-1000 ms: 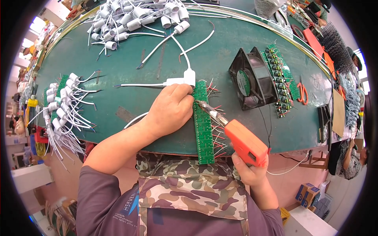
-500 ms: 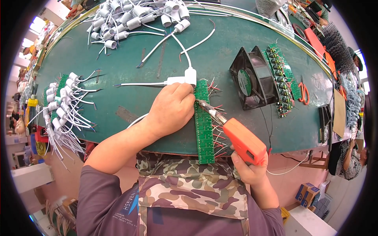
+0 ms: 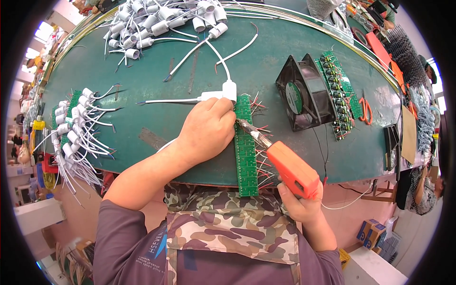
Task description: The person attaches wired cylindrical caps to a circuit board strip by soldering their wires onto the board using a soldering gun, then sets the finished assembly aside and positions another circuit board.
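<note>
My right hand (image 3: 304, 203) grips an orange soldering gun (image 3: 293, 170). Its metal tip slants up and left to the left edge of a long green circuit board (image 3: 246, 164). Thin red and dark wires stick out along the board's right side. Beside that tip, my left hand (image 3: 207, 126) is closed, its fingertips curled down against the board's edge. What it pinches is hidden under the fingers. A white cable (image 3: 166, 145) shows beside the left wrist. Two white cylindrical sockets (image 3: 229, 91) with cables lie just beyond the left knuckles.
A black fan (image 3: 304, 92) stands right of the board, near a populated circuit board (image 3: 338, 95) and orange-handled scissors (image 3: 365, 111). White sockets on boards (image 3: 76, 123) sit at the left. A heap of white sockets (image 3: 161, 27) lies at the back of the green table (image 3: 128, 90).
The soldering gun and my right hand have shifted very slightly left and up. My left hand keeps its place at the board's edge.
</note>
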`<action>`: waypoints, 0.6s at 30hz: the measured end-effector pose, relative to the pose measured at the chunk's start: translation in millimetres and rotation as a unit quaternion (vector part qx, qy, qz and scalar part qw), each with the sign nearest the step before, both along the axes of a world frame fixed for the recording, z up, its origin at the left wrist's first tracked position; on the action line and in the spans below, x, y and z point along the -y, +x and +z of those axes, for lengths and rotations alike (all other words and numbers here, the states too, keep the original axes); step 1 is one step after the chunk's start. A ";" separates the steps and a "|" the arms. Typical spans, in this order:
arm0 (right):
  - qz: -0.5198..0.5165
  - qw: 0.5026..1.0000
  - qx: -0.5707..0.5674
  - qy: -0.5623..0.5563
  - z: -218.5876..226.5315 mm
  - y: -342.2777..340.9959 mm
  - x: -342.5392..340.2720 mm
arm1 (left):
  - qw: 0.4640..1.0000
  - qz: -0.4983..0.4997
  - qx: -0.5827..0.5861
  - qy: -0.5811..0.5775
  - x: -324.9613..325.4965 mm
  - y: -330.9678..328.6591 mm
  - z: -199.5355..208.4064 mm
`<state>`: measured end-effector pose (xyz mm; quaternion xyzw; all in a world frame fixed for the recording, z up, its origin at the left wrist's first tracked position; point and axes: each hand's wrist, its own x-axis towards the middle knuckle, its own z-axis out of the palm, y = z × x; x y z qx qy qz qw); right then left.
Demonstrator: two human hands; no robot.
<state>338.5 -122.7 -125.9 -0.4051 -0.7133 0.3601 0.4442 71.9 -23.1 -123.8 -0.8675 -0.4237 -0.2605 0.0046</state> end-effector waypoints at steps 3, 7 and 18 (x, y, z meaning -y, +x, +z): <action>-0.016 0.999 0.012 -0.044 5.8 5.0 5.2 | 0.999 -0.013 0.013 0.032 -1.7 -0.4 -3.1; -0.033 0.999 0.017 -0.010 7.9 7.1 7.9 | 1.000 -0.011 0.008 0.027 -1.3 -0.4 -2.6; -0.056 0.997 -0.040 -0.029 12.8 2.7 10.6 | 0.999 -0.007 0.003 0.038 -1.7 -0.5 -4.0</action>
